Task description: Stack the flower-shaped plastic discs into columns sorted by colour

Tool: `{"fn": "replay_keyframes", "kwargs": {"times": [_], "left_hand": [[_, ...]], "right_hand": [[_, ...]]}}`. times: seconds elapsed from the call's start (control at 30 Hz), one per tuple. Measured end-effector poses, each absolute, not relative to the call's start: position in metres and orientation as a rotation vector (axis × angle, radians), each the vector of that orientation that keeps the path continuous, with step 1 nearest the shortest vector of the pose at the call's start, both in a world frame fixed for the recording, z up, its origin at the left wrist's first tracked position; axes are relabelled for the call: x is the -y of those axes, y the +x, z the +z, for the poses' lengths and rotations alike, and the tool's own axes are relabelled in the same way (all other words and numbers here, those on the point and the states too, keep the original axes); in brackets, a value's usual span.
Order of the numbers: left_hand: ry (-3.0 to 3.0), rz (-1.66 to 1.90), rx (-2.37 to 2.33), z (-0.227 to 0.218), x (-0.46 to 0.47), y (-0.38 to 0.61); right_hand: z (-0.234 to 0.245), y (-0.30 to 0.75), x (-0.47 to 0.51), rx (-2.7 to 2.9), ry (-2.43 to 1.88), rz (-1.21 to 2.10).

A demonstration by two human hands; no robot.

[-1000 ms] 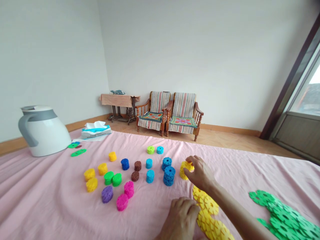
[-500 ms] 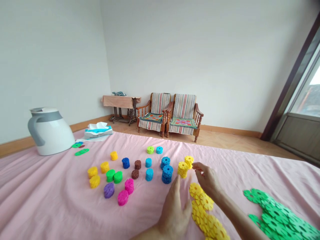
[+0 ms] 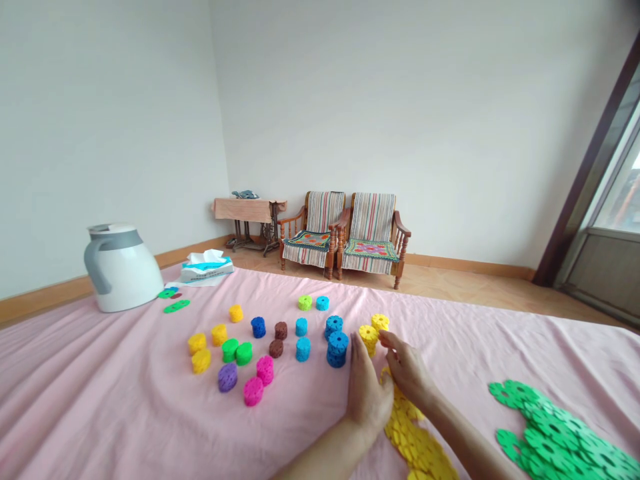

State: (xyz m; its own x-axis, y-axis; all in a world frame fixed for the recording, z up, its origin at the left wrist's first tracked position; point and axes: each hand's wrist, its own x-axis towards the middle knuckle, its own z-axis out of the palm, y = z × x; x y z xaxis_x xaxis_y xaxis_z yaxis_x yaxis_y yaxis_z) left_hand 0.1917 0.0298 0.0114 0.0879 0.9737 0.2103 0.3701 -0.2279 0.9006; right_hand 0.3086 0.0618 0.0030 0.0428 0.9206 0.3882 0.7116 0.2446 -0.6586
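Note:
My left hand [image 3: 367,387] stands on edge on the pink cloth [image 3: 125,413], fingers stretched out together, fingertips just left of a yellow stack of flower discs [image 3: 369,337]. My right hand [image 3: 407,373] lies to the right of that stack, fingers loosely curled toward it, nothing visibly in them. A second yellow stack [image 3: 380,323] stands just behind. Loose yellow flower discs [image 3: 420,447] lie under and behind both wrists. Two blue stacks [image 3: 337,348] stand just left of my left hand.
Several coloured disc stacks dot the cloth to the left: yellow, green, purple, pink [image 3: 259,380], brown, light blue. A pile of green discs [image 3: 555,433] lies at right. A white kettle [image 3: 123,267] and tissue pack [image 3: 207,265] sit far left. Two wooden chairs [image 3: 345,233] stand beyond.
My left hand has slid forward and now stands on edge beside the yellow stack. My right hand drew slightly back toward me. The view shifted a little, so everything sits further right.

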Motion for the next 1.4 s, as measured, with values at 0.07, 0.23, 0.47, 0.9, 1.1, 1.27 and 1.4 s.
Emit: {"fn": "replay_keyframes", "kwargs": {"times": [0.07,0.23,0.47,0.9,1.1,1.27,1.4], "left_hand": [[1.719,1.144,-1.319,0.011,-0.031,0.191],[1.778,1.136,-1.297,0.009,-0.031,0.19],[1.786,1.158,-1.265,0.004,-0.034,0.19],[1.811,1.155,-1.278,0.005,-0.033,0.189],[1.74,1.246,-1.222,0.001,-0.036,0.189],[1.778,1.254,-1.188,0.005,-0.035,0.187],[1.77,1.202,-1.232,0.006,-0.032,0.187]], "right_hand": [[0.004,0.308,-0.06,1.737,-1.525,0.307],[0.004,0.307,-0.057,1.785,-1.542,0.284],[0.011,0.303,-0.052,1.806,-1.538,0.278],[0.008,0.306,-0.053,1.794,-1.527,0.307],[0.003,0.305,-0.054,1.701,-1.5,0.284],[0.003,0.306,-0.054,1.676,-1.447,0.29],[0.014,0.321,-0.069,1.62,-1.446,0.237]]}}
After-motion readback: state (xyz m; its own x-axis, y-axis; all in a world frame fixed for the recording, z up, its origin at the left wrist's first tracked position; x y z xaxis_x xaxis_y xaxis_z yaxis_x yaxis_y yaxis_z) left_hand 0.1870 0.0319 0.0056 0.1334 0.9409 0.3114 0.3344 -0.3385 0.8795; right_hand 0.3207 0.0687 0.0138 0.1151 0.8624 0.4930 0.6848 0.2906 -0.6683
